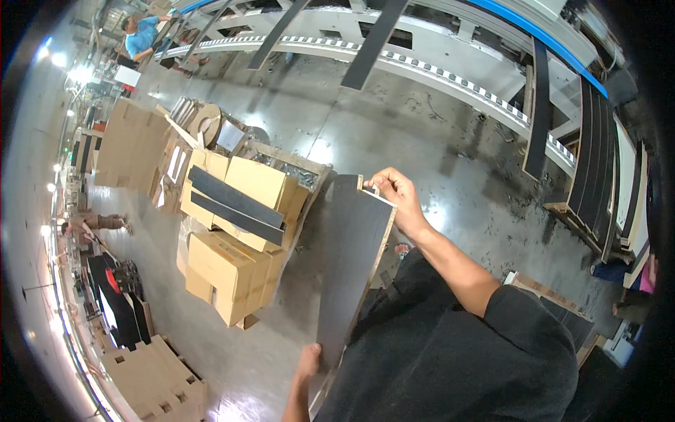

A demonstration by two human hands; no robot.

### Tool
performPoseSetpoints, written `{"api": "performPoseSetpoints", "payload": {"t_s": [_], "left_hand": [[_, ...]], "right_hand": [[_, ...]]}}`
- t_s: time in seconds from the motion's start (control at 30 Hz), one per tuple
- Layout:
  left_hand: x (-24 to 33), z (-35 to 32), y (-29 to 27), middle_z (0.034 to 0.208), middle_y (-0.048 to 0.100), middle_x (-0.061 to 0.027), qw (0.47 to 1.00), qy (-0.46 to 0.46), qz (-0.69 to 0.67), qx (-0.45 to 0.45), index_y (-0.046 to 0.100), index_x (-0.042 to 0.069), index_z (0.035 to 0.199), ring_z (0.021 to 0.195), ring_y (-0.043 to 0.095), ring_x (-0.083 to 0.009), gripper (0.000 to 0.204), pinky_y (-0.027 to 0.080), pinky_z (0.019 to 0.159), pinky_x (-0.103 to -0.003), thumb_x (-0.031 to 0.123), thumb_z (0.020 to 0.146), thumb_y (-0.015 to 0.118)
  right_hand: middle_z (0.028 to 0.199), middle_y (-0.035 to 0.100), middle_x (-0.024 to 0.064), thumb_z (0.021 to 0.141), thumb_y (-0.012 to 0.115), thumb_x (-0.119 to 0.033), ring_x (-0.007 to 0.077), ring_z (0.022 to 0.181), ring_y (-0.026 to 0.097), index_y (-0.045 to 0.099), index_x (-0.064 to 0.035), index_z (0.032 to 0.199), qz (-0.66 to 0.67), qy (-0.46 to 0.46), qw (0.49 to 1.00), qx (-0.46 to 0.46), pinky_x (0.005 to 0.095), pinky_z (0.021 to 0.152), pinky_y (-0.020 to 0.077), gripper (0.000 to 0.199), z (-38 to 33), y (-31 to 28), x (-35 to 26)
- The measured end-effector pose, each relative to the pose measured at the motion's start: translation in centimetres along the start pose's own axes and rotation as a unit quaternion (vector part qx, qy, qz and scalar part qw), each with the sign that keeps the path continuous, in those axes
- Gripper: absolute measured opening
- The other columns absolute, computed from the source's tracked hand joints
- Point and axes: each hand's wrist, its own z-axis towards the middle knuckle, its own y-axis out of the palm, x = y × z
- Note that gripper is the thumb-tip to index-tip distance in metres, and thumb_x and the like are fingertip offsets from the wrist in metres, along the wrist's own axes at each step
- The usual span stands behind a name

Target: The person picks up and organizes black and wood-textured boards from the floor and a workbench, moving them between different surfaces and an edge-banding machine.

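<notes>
A long black board (344,253) with pale, bare edges is tilted up in front of my body. One corner of its far end has a rectangular notch cut out. Low on the board's left edge, my left hand (307,360) grips it, partly hidden at the wrist by the picture's edge. My right hand (392,193) is closed in a pinch at the notch, thumb and fingers against the cut edge. Whether a small scrap also sits between those fingertips cannot be made out.
Left of me, cardboard boxes (225,271) on a pallet carry two black strips (235,206). A long machine (450,84) with black boards across it runs along the far side. Stacked black boards (590,169) stand at right. Two people (143,36) are farther off, at left.
</notes>
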Motion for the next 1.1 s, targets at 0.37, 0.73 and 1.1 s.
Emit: {"api": "performPoseSetpoints", "payload": {"t_s": [0.37, 0.73, 1.1], "left_hand": [[-12.1, 1.1, -7.8, 0.097, 0.068, -0.0021, 0.990, -0.136, 0.008, -0.027, 0.070, 0.000, 0.114, 0.088, 0.059, -0.0139, 0.078, 0.051, 0.079, -0.036, 0.070, 0.105, 0.037], [-5.9, 30.7, -30.3, 0.102, 0.073, -0.0285, 0.964, -0.062, -0.123, 0.229, 0.067, -0.012, 0.111, 0.099, 0.066, -0.0402, 0.081, 0.048, 0.095, -0.046, 0.062, 0.109, 0.035], [0.4, 64.6, -52.8, 0.128, 0.064, -0.0373, 0.822, -0.242, -0.126, 0.499, 0.066, -0.015, 0.122, 0.125, 0.059, -0.0515, 0.113, 0.045, 0.107, -0.052, 0.089, 0.092, 0.032]], "right_hand": [[0.078, 0.053, -0.0026, 0.107, 0.060, -0.037, 0.0102, 0.074, 0.052, 0.062, -0.0116, 0.089, -0.149, -0.066, 0.968, 0.189, 0.0284, 0.074, 0.0453, 0.031, 27.6, -9.6, -4.9], [0.134, 0.063, 0.0222, 0.094, 0.072, -0.044, 0.0397, 0.122, 0.062, 0.061, -0.0061, 0.137, -0.629, 0.197, 0.700, -0.276, 0.0474, 0.102, 0.0506, 0.059, 8.4, 6.5, 15.4], [0.097, 0.067, 0.0042, 0.102, 0.068, -0.031, 0.0152, 0.080, 0.063, 0.067, -0.0055, 0.121, -0.416, 0.394, 0.813, 0.102, 0.0316, 0.074, 0.0526, 0.032, -3.0, -3.7, 8.8]]}}
